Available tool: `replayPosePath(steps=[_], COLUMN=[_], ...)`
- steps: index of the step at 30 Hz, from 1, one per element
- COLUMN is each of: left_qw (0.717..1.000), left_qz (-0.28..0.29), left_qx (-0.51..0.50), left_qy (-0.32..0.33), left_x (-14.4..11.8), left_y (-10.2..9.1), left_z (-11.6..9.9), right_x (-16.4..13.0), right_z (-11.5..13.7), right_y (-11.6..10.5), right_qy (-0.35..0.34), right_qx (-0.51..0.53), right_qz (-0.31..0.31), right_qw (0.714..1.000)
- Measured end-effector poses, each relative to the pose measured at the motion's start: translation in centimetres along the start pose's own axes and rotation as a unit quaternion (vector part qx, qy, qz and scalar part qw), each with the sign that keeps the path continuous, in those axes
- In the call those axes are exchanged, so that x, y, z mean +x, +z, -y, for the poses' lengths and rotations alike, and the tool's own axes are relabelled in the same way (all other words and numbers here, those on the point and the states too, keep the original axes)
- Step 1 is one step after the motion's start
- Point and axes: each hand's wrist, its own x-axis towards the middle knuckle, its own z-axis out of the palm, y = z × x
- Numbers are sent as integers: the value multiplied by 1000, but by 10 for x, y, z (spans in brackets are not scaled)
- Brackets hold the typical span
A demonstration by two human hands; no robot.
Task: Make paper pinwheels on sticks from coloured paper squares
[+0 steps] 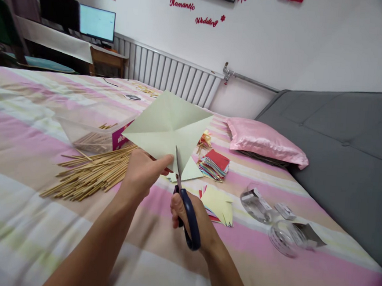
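Note:
My left hand (144, 170) pinches the near edge of a pale green paper square (169, 119), thumb on top. Creases cross at the middle of the sheet. My right hand (194, 218) is wrapped round the dark blue handles of a pair of scissors (189, 222). Their blades are at the sheet's near corner, pointing toward its middle, with one blade showing over the paper. Beneath the sheet, another pale piece of paper (192, 170) lies partly hidden. To the right of the scissors rests a pile of yellow and coloured paper pieces (218, 204).
Thin wooden sticks (92, 175) lie loose beside a clear plastic box (82, 130). A stack of coloured paper squares (214, 164) sits beyond the scissors. Rolls of clear tape (284, 238) are on the right. A pink pillow (265, 142) lies by the grey headboard (339, 141).

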Motion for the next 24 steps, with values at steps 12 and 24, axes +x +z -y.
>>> replayPosePath(steps=[12,24], left_qw=[1000,1000], left_qz=[7,9], left_qx=[-5,0], left_qy=[1,0], left_x=[0,-1], left_y=[1,0], left_z=[-1,-1], right_x=[-1,0], right_z=[2,1], right_y=[1,2], right_qy=[0,10], right_qx=[-29,-20], right_qz=[-16,-30], right_qw=[999,999])
